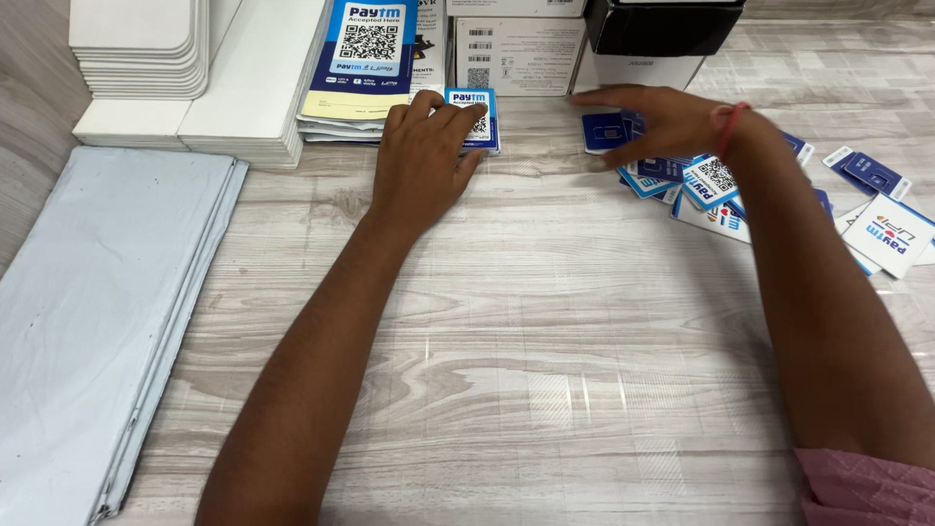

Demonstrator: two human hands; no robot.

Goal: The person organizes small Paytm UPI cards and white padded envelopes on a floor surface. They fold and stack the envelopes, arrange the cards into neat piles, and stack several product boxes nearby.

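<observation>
Gathering cards: left hand (421, 161) pressing flat, unclenched, on small card stack (479, 121); right hand (662, 122), right of stack, spread loosely over scattered cards (716, 185), holding nothing.

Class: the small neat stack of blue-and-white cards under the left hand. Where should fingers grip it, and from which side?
Probably by the two long side edges of the small card stack, coming from above. It lies flat on the table, and the left hand already covers it from the near side.
</observation>
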